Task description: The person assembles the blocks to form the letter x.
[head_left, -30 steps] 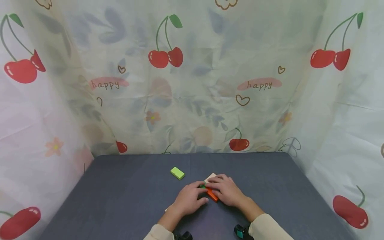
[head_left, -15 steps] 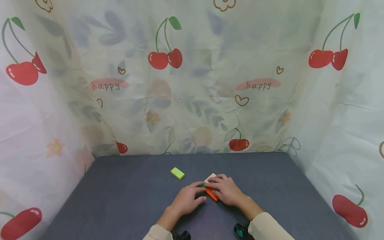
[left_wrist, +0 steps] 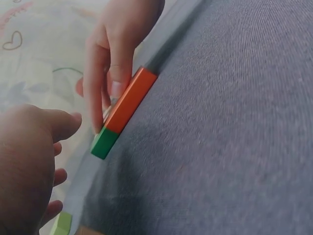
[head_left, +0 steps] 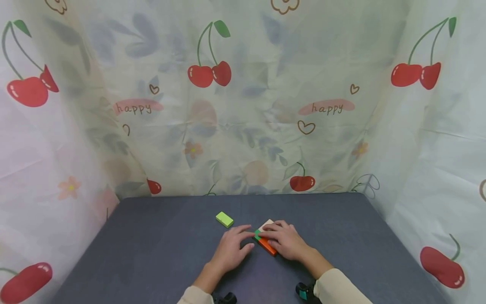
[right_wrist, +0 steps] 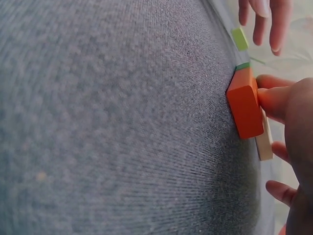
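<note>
An orange block [head_left: 268,246] lies end to end with a green block [head_left: 257,234] on the dark table, and a pale wooden block [head_left: 265,225] lies against them on the far side. My right hand [head_left: 286,240] rests over this group. Its thumb touches the orange block's side in the left wrist view, and a fingertip reaches the green end. To the left, my left hand [head_left: 230,249] is held with spread, relaxed fingers and nothing in it. Its index fingertip overlaps the green block's edge in the head view, while the left wrist view shows it apart.
A lime green block [head_left: 225,219] lies farther back, left of the group. At the bottom of the left wrist view a brown wooden edge [left_wrist: 89,230] shows. Patterned curtain [head_left: 243,105] closes in the table's [head_left: 159,236] back and sides.
My left hand has drawn back leftward from the blocks, uncovering the green block. The right hand and the blocks stay where they were.
</note>
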Demonstrator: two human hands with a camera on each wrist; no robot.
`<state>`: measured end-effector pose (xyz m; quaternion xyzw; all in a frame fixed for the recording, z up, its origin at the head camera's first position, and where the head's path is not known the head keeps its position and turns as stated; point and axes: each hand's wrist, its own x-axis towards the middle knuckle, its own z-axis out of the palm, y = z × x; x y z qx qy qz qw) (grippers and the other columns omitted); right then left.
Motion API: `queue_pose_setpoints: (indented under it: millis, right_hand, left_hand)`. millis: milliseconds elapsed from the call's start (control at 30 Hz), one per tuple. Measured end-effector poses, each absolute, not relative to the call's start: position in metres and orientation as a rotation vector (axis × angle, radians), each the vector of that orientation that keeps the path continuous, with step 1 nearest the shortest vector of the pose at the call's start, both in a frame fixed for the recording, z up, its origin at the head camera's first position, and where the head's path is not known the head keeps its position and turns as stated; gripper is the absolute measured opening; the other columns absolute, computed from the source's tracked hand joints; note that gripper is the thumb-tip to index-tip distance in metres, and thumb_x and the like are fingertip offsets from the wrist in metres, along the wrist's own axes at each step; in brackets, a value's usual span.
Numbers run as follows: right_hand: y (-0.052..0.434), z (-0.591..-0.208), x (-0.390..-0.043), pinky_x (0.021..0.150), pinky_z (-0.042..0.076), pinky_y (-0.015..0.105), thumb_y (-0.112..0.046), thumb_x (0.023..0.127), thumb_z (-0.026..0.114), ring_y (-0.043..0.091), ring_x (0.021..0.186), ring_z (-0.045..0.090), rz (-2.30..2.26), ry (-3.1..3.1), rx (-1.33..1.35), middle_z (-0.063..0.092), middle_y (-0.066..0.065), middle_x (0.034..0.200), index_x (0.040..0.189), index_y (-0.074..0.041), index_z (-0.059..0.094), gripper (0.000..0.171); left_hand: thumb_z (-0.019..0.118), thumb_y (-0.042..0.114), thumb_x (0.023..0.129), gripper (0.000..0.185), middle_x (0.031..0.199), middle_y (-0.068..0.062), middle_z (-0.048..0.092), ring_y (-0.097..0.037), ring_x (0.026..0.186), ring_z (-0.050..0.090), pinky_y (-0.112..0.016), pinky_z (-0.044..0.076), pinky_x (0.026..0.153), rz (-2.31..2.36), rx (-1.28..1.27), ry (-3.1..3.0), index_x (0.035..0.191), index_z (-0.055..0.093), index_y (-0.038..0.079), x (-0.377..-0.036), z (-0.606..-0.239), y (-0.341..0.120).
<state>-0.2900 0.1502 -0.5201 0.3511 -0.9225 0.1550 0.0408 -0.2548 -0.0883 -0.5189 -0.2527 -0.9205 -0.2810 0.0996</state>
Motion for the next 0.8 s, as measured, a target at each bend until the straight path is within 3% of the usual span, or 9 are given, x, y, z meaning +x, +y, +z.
queue_pose_setpoints:
  millis: [800]
  right_hand:
    - [0.149,-0.524,-0.290,0.092,0.037,0.053,-0.035,0.099,0.056,0.027,0.126,0.040,0.484,-2.861,1.020,0.051,-0.004,0.139,0.134,-0.032,0.061,0.036]
  left_hand:
    - [0.068,0.032,0.092,0.031,0.132,0.001,0.058,-0.024,0.121,0.051,-0.053,0.039,0.098,-0.761,-0.691,-2.827,0.121,0.070,0.020,-0.250,-0.516,-0.116]
